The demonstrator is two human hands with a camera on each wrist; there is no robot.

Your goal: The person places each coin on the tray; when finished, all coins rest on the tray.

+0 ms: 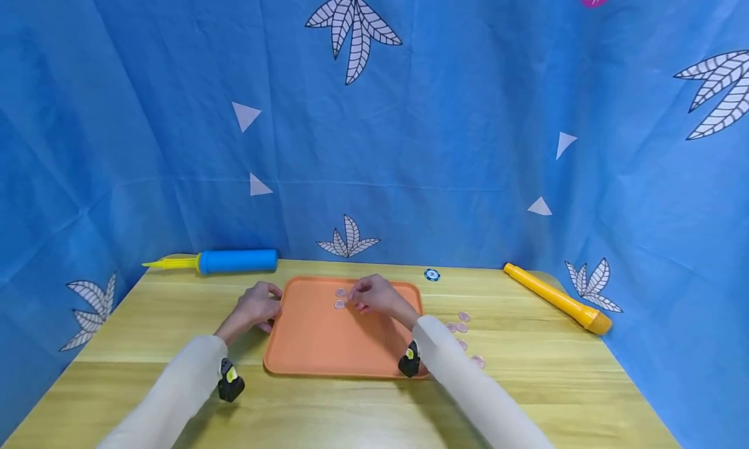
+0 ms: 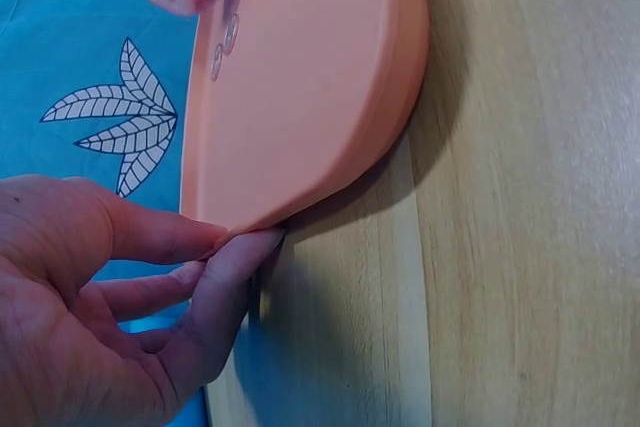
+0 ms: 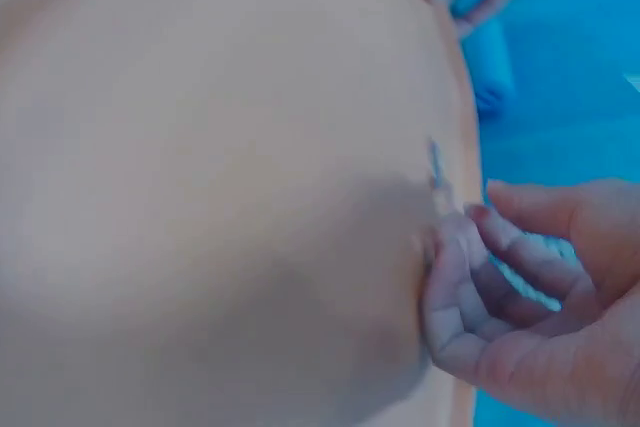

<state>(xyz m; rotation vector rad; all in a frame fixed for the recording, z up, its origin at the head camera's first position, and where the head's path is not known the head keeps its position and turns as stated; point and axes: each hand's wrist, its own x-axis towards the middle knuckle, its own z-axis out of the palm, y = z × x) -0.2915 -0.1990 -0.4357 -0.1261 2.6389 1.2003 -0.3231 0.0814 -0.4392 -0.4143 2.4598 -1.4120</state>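
Observation:
An orange tray (image 1: 328, 345) lies on the table. My left hand (image 1: 257, 306) pinches its left rim between thumb and fingers, plain in the left wrist view. Over the tray's far middle is my right hand (image 1: 374, 294), fingertips bent down close to the tray floor. Beside those fingertips, one clear pinkish disc (image 1: 341, 292) lies in the tray, with another disc (image 1: 339, 304) just nearer. The right wrist view is blurred, and I cannot tell whether the right fingers hold a disc. Several similar discs (image 1: 461, 327) lie loose to the right of the tray.
A blue and white chip (image 1: 432, 275) lies behind the tray's right corner. At the back left rests a blue hand pump (image 1: 236, 261) with a yellow nozzle. A yellow toy microphone (image 1: 556, 297) lies at the right. Blue cloth (image 1: 374, 143) hangs behind the table.

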